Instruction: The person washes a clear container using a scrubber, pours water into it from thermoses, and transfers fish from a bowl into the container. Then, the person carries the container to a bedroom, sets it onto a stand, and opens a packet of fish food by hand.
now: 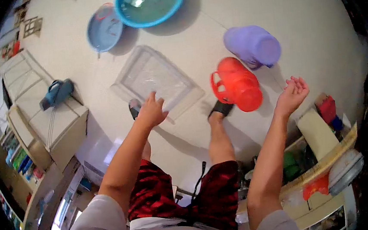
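Observation:
My left hand (151, 111) hovers over the near left edge of a clear plastic tray (180, 99) on the floor. Its index finger points forward, the fingers are apart, and nothing is held. To the right, my right hand (294, 93) is raised with the palm partly up and fingers loosely curled, holding nothing. Nearest to it are a red jug-shaped flask (238, 85) with a side handle and a purple flask (254, 46) behind. Both are slightly blurred, and I cannot tell whether they stand or lie.
A large blue basin (178, 9) with water and a smaller blue basin (115, 36) stand ahead. At left, a teal bag-like item (58, 93) lies on a pale couch (55, 121). Cluttered shelves (300, 166) line the right, near my black-shod foot (222, 108).

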Tool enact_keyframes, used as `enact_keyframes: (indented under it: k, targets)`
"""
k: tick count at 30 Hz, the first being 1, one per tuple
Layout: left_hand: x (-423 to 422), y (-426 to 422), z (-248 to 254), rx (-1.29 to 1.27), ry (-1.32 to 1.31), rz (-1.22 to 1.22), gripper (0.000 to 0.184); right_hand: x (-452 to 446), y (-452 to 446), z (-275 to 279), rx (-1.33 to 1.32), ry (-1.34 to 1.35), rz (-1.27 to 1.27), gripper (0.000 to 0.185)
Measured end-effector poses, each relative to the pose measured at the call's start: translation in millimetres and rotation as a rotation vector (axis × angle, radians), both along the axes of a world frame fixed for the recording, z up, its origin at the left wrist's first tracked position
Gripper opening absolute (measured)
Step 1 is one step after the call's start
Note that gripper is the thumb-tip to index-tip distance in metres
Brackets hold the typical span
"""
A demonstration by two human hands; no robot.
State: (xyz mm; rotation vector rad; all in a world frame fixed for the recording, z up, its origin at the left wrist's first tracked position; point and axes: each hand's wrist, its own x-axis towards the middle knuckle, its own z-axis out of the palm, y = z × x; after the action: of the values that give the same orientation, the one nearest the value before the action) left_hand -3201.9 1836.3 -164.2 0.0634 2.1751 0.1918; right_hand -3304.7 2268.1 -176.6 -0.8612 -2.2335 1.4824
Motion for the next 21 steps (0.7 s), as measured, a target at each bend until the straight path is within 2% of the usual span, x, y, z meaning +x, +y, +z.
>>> enact_keyframes:
  k: [2, 3, 5, 6, 7, 8, 10, 11, 12, 13, 14, 15, 18, 19, 21]
  targets:
    - [31, -73, 0, -0.015, -0.064, 0.124, 0.048, -21, -81, 29, -0.036, 0.160, 0.094, 0.031]
    - [36, -99, -2, -0.001, -0.093, 0.185, 0.047, -31, -110, 32, -0.055, 0.107, 0.181, 0.029]
    - [33, -153, -11, 0.041, 0.056, 0.314, 0.043, -46, -190, 26, -0.116, 0.031, 0.376, 0.019]
    - [21, -175, -12, 0.046, 0.134, 0.329, 0.040, -51, -235, 24, 0.016, -0.026, 0.533, 0.011]
    - [14, -196, -19, 0.076, 0.182, 0.387, 0.039, -50, -283, 8, -0.180, -0.098, 0.583, 0.007]
    - [8, -216, -29, 0.104, 0.226, 0.445, 0.038, -48, -328, -13, -0.117, -0.093, 0.723, 0.009]
    - [5, -245, -38, 0.203, 0.322, 0.560, 0.035, -42, -422, -45, -0.188, -0.456, 0.874, 0.014]
    - [4, -252, -24, 0.255, 0.275, 0.674, 0.034, -41, -472, -67, -0.306, -0.596, 0.920, 0.018]
    - [9, -265, -20, 0.326, 0.338, 0.681, 0.033, -42, -519, -91, -0.427, -0.737, 0.954, 0.023]
    - [7, -276, -4, 0.365, 0.346, 0.640, 0.030, -39, -563, -111, -0.498, -0.784, 0.900, 0.026]
    - [4, -294, 21, 0.363, 0.139, 0.597, 0.033, -34, -609, -133, -0.569, -0.821, 0.836, 0.030]
    - [13, -314, 27, 0.380, 0.097, 0.545, 0.034, -32, -651, -159, -0.636, -0.854, 0.772, 0.034]
    - [47, -380, 2, 0.393, 0.009, 0.472, 0.034, -34, -746, -255, -0.624, -0.873, 0.542, 0.039]
    - [54, -416, -9, 0.398, -0.008, 0.464, 0.034, -41, -790, -257, -0.640, -0.868, 0.496, 0.037]
    - [60, -454, -27, 0.464, 0.018, 0.548, 0.032, -63, -820, -252, -0.655, -0.843, 0.390, 0.034]
